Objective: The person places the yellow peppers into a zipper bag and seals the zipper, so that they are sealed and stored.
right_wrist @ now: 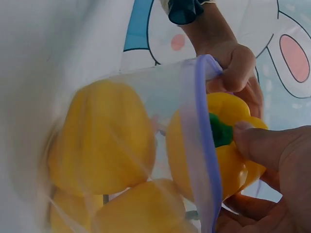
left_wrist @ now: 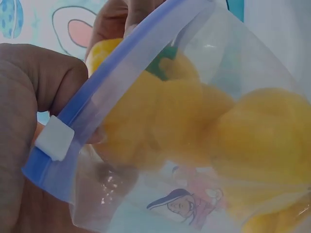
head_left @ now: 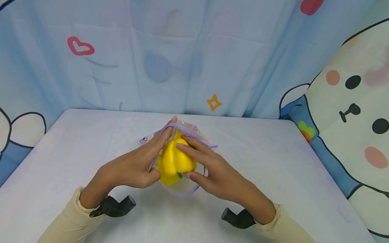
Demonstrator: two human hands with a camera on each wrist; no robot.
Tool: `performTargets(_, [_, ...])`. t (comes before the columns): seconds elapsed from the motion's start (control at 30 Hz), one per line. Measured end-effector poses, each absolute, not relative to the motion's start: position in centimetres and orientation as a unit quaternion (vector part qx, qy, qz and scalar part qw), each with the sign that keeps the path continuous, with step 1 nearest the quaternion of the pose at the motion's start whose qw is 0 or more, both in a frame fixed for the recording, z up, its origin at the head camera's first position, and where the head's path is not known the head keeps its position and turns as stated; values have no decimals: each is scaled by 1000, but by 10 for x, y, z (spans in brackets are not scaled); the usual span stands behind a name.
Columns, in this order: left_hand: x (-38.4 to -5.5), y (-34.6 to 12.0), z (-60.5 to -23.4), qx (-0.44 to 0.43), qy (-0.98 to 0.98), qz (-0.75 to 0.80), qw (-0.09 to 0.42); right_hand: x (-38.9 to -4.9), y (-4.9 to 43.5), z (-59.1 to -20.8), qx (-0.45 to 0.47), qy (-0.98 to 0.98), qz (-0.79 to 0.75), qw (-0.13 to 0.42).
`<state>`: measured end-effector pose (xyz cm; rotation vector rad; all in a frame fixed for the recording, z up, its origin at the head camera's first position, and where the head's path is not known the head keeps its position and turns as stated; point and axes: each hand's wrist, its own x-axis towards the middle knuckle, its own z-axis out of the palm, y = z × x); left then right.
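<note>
A clear zip bag [head_left: 181,195] with a purple-edged mouth is held up over the table in the head view. My left hand [head_left: 133,170] grips its left edge, close to a white slider [left_wrist: 55,138] that shows in the left wrist view. At the mouth, my right hand [head_left: 217,170] holds a glossy yellow bell pepper [head_left: 177,158], thumb against its green stem [right_wrist: 222,132]. That pepper is partly inside the bag and partly outside in the right wrist view. Several more yellow bell peppers [right_wrist: 107,138] lie deeper in the bag, seen through the film.
A white-covered table [head_left: 288,168] spreads under both hands. Behind it hangs a light blue curtain [head_left: 121,77] with cartoon prints, and a large printed cartoon animal [head_left: 343,135] is at the right. Each wrist carries a black camera mount [head_left: 238,218].
</note>
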<state>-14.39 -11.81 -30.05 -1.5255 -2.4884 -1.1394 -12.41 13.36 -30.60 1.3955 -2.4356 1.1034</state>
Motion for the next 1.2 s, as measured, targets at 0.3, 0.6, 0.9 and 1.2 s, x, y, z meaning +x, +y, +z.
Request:
performTargets(0.3, [-142, -117, -301, -486, -805, -339, 9, -129, 126, -313, 422, -840, 329, 85])
performTargets(0.6, [-142, -115, -302, -495, -801, -336, 16, -139, 123, -323, 354, -877, 312, 87])
performTargets(0.9, [-144, -118, -300, -475, -808, -348, 11, -142, 124, -325, 389, -836, 368, 122])
performTargets(1.2, [-145, -121, -301, -474, -805, -355, 19, -137, 130, -327, 421, -791, 425, 126])
